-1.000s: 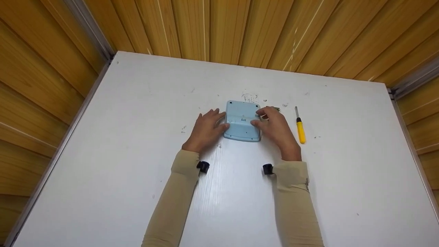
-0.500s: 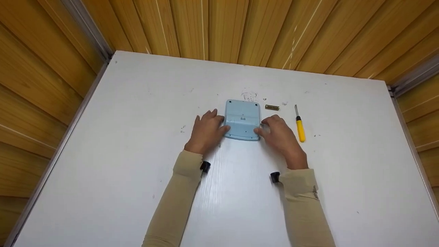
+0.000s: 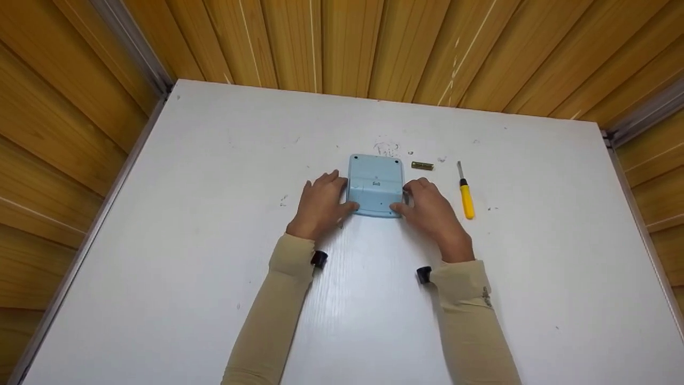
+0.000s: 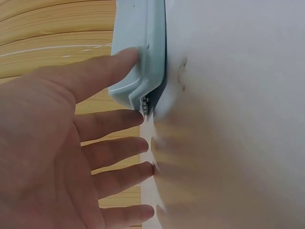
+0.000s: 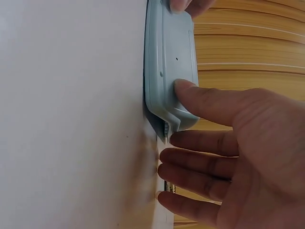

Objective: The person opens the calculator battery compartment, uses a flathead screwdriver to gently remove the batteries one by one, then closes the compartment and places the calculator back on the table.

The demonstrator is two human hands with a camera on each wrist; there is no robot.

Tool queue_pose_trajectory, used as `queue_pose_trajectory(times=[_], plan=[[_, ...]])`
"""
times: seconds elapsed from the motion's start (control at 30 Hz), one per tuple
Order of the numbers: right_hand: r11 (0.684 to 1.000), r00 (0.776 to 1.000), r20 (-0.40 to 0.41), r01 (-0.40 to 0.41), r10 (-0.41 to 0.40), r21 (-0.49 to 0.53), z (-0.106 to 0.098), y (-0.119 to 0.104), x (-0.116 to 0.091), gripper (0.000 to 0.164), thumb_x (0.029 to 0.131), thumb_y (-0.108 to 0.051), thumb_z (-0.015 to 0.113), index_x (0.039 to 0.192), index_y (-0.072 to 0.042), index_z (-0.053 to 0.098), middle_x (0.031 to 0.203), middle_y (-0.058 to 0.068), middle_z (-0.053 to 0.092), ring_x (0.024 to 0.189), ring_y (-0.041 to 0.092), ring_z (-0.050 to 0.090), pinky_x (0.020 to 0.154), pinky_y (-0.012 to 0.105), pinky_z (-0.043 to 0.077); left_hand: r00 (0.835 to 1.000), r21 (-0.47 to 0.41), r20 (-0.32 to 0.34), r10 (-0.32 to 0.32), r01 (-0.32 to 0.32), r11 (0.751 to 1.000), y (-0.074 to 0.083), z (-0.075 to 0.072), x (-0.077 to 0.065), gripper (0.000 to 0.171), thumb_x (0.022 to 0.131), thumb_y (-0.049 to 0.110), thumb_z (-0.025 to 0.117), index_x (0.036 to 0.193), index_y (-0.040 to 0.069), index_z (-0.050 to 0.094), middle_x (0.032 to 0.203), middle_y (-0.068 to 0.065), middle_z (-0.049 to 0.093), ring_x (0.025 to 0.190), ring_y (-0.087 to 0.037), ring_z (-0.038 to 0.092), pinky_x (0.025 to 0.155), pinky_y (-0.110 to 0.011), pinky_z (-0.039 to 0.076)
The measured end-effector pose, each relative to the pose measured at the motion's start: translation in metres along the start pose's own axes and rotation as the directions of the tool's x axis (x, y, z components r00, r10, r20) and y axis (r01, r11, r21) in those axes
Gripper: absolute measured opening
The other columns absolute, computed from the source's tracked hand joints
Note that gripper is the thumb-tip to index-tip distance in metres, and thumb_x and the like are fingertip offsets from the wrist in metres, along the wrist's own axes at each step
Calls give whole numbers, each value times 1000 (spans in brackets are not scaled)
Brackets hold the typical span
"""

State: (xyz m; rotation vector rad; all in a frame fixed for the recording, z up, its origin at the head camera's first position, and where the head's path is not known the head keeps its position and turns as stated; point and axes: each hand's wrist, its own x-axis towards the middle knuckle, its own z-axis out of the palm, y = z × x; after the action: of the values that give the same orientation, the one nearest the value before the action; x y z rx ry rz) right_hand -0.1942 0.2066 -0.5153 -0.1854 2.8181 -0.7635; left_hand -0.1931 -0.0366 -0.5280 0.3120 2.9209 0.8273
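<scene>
A light blue calculator (image 3: 375,171) lies face down on the white table, its back showing small dark screw holes. At its left edge is my left hand (image 3: 320,204), thumb on the back near the lower corner and index finger against the side. My right hand (image 3: 434,214) holds the opposite edge the same way, thumb on the lower right of the back. In the left wrist view, the other fingers of the left hand (image 4: 76,143) stretch out beside the calculator (image 4: 138,57). The right wrist view shows the right thumb (image 5: 205,100) pressing on the casing.
Gold-coloured batteries (image 3: 422,166) lie just beyond the right hand. Farther right is a screwdriver (image 3: 466,195) with a yellow handle, tip pointing away. The white table (image 3: 187,214) bears dark scuffs and meets wood-look panel walls (image 3: 347,48) behind.
My right hand has slid down from the calculator's upper right to its lower right edge, uncovering the batteries. The left thumb has moved slightly lower. The calculator stays in place.
</scene>
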Motion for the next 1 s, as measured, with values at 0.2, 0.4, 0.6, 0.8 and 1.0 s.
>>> queue_pose_trajectory(times=[0.2,0.4,0.6,0.8,1.0], plan=[[999,999,17,31,-31,-34,-1,-2,-3,62,96,-22,82,140,11,56,136,25,57,119,39,53,109,52,46,1000,3,15,-4,4,1000,0,0,0,65,93,34,86,146,3,64,161,-18,48,152,-36,39,122,-67,25],[996,999,10,39,-39,-81,0,-6,-5,53,95,-21,83,129,14,61,126,25,58,112,39,54,101,52,50,1000,14,29,-9,9,1000,3,1,1,61,91,32,88,138,0,67,161,-19,48,152,-35,40,122,-68,23],[999,999,14,35,-34,-29,2,-8,-5,55,95,-20,83,128,17,59,128,26,54,110,37,53,101,50,49,1000,18,18,-4,4,1000,6,3,2,65,87,28,92,137,-6,66,159,-21,49,150,-36,43,122,-67,24],[999,999,24,26,-27,36,0,-7,-3,63,96,-24,83,134,17,54,134,24,51,112,34,52,104,48,47,1000,-3,-16,7,-7,1000,8,1,4,77,85,31,94,144,-5,60,159,-21,49,150,-35,43,122,-66,26],[995,999,0,50,-50,84,-6,-6,-4,68,96,-25,82,140,16,51,141,26,49,119,35,50,110,48,43,997,-35,-48,56,-58,998,7,-2,5,75,87,36,91,145,-2,62,152,-18,58,149,-34,45,120,-67,28]])
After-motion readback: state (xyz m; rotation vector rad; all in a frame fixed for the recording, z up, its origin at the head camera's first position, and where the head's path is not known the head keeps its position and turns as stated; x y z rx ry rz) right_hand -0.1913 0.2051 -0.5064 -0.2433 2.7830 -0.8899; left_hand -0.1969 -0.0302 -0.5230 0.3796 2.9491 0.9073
